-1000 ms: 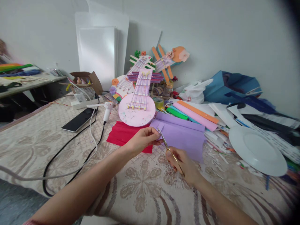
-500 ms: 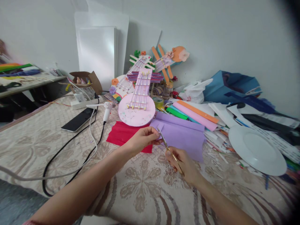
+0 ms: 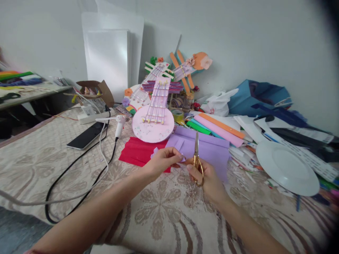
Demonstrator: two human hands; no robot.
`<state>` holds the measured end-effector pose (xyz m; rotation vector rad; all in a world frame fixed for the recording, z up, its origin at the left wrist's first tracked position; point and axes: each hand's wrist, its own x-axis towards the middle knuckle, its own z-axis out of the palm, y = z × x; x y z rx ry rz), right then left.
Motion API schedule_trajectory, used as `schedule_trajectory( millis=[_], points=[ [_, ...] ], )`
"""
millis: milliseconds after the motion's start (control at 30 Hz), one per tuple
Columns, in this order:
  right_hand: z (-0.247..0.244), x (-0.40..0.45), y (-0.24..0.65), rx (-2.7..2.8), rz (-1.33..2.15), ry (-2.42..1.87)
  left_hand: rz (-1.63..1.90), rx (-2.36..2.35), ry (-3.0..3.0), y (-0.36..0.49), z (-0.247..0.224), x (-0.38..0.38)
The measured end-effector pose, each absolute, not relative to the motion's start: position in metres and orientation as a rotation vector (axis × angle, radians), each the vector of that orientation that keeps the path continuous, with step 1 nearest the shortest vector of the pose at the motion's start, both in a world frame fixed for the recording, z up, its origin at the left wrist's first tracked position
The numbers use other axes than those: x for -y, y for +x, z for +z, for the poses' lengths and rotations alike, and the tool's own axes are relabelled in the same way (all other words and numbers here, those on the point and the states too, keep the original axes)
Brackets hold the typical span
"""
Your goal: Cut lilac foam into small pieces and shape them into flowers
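Observation:
My left hand [image 3: 166, 158] pinches a small piece of purple crepe paper [image 3: 182, 158] between thumb and fingertips. Gold-handled scissors [image 3: 196, 155] are held in my right hand [image 3: 205, 178], blades pointing up and away from the paper. The right fingertips reach toward the small piece, close to the left ones; whether they grip it too I cannot tell. Beneath and behind the hands lie a larger purple crepe sheet [image 3: 212, 151] and a red crepe sheet [image 3: 137, 151]. A pink paper-craft banjo [image 3: 153, 123] with strings stands just beyond them.
On the left are a white glue gun [image 3: 120, 126], a black phone [image 3: 86, 135] and loose cables. Rolled coloured paper [image 3: 219, 128], a white plate [image 3: 287, 167] and scraps lie right. Behind stand a cardboard box [image 3: 97, 91] and a blue bag [image 3: 261, 97].
The scissors have swung upright, off the small purple piece. My right fingers have come closer to my left fingertips. A purple scrap now shows beside the left wrist on the red sheet.

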<state>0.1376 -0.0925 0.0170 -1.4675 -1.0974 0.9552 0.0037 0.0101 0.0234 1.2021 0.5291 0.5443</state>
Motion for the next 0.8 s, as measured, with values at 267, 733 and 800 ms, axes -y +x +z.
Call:
schedule_trajectory(
  millis=[267, 733, 800],
  points=[
    [0.016, 0.091, 0.134, 1.021, 0.964, -1.444, 0.529, -0.569, 1.254, 0.008, 0.02, 0.002],
    [0.016, 0.085, 0.147, 0.959, 1.112, -1.384, 0.315, -0.529, 1.233, 0.006, 0.019, 0.0],
    [0.015, 0.084, 0.149, 0.968, 1.11, -1.39, 0.291, -0.523, 1.282, 0.007, 0.017, 0.0]
  ],
)
